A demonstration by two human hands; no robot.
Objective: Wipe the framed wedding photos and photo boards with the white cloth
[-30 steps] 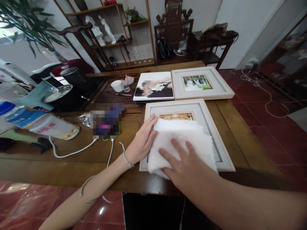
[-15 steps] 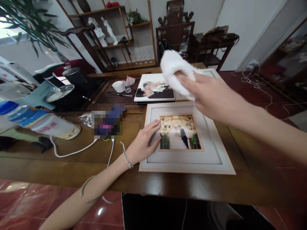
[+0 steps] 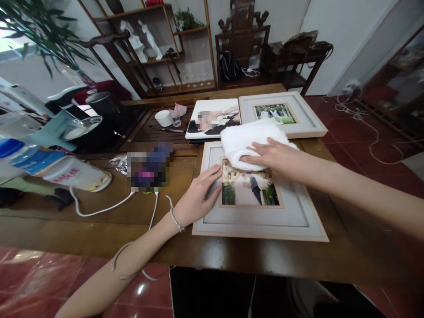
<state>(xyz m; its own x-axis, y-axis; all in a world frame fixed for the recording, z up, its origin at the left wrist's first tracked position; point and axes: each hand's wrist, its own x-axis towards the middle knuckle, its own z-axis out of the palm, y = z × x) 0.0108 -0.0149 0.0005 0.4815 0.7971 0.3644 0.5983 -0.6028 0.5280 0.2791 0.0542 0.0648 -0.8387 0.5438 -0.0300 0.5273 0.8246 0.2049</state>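
Observation:
A framed photo (image 3: 261, 221) with a pale wooden edge and grey-white mat lies flat on the table in front of me. My left hand (image 3: 198, 196) rests on its left side, fingers stretched out, holding nothing. In my right hand (image 3: 270, 154) is a folded white cloth (image 3: 255, 137), pressed down over the top of the picture and the frame's upper part. The fingers lie across the cloth, partly tucked in its fold. Beneath the cloth, the upper edge of the frame is hidden.
Behind stand a second framed photo (image 3: 313, 121) and a white photo panel (image 3: 213, 106). To the left are a bottle with a blue cap (image 3: 76, 170), a white cable (image 3: 99, 212), a white cup (image 3: 164, 118) and a dark pot (image 3: 104, 106). The wooden table (image 3: 271, 258) ends close in front of me.
My right hand has brought the white cloth down from above the back frames onto the near framed photo, uncovering the second frame behind. My left hand has stayed in place.

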